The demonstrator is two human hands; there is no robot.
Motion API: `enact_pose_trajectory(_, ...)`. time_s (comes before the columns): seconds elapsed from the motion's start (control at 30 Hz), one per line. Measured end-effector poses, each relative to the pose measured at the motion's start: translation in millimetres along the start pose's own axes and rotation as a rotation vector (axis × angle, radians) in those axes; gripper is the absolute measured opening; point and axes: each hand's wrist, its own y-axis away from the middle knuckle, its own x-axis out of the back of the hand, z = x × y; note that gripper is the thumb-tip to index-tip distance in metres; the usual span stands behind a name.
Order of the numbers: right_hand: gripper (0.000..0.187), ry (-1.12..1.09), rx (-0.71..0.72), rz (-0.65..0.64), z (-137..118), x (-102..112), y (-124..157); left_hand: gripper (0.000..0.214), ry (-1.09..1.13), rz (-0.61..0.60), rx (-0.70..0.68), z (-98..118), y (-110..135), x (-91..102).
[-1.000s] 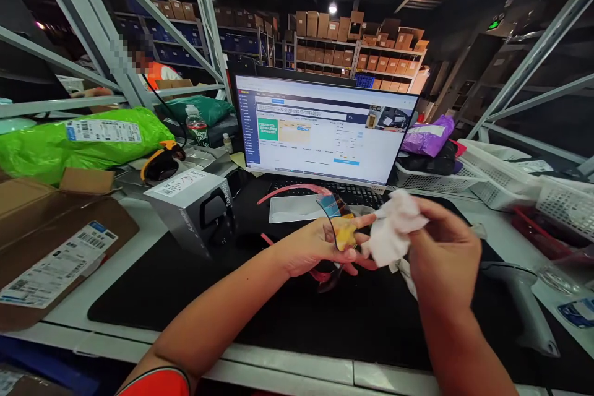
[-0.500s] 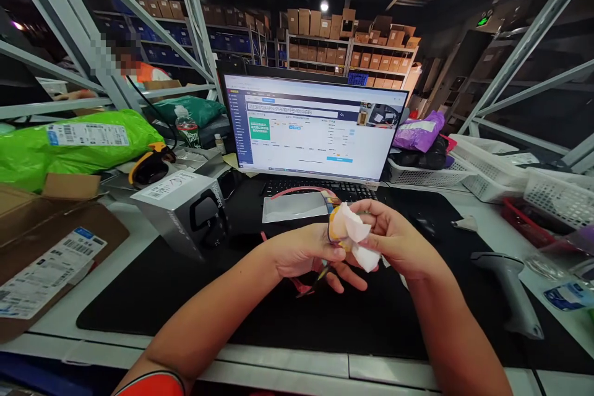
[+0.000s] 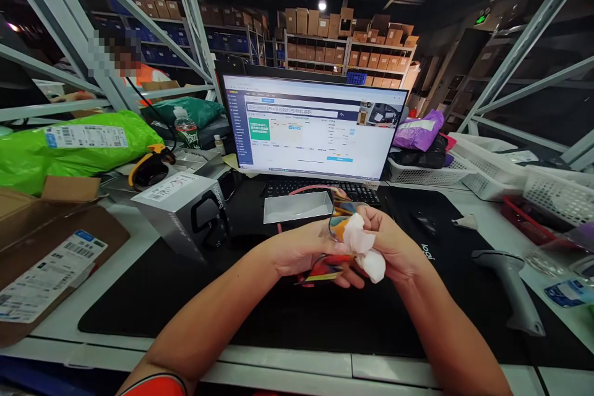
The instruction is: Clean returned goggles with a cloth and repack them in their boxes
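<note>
My left hand [image 3: 301,249] is closed around a bundle of thin colourful strips [image 3: 325,269], red, yellow, orange and blue. Their exact kind is unclear. Some strips stick out above the hand towards the keyboard, others hang below it. Crumpled white tissue-like paper [image 3: 359,236] sits against the bundle between the hands. My right hand [image 3: 393,242] has its fingers closed on this paper; some fingertips are hidden behind it. Just beyond my left hand lies a shallow white open box [image 3: 297,208], in front of the keyboard [image 3: 278,188].
A grey headset box [image 3: 185,216] and an opened carton [image 3: 60,260] stand left. The monitor [image 3: 306,130] is ahead. A mouse [image 3: 424,223], a barcode scanner [image 3: 510,291] and white baskets [image 3: 492,176] are on the right. Another person [image 3: 143,73] is behind the frame at left.
Both hands have shifted slightly, the right one downward with the white paper. More of the colourful strips now show above and below my left hand.
</note>
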Motion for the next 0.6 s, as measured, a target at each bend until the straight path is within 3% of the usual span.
enact_pose_trajectory(0.1, 0.05, -0.031, 0.047, 0.109, -8.5, 2.5, 2.8, 0.09, -0.153, 0.234, -0.174, 8.3, 7.6, 4.2)
enact_pose_trajectory(0.17, 0.047, -0.058, 0.13, 0.191, -15.3, 7.6, 2.5, 0.09, -0.366, 0.352, -0.33, 15.9, 16.2, 5.7)
enact_pose_trajectory(0.3, 0.044, -0.092, 0.275, 0.303, -22.5, 14.9, 0.1, 0.083, -1.18, 0.646, -0.607, 22.4, 30.0, -6.6)
enact_pose_trajectory(0.37, 0.045, -0.087, 0.303, 0.329, -20.1, 13.4, -1.3, 0.087, -1.554, 0.779, -0.642, 18.1, 30.1, -18.0)
enact_pose_trajectory(0.43, 0.045, -0.077, 0.302, 0.333, -14.8, 9.4, -2.9, 0.084, -1.793, 0.846, -0.651, 10.9, 25.7, -26.8)
enact_pose_trajectory(0.6, 0.047, -0.076, 0.294, 0.309, -4.4, 2.0, -6.5, 0.051, -1.93, 0.92, -0.615, -3.2, 11.8, -24.5)
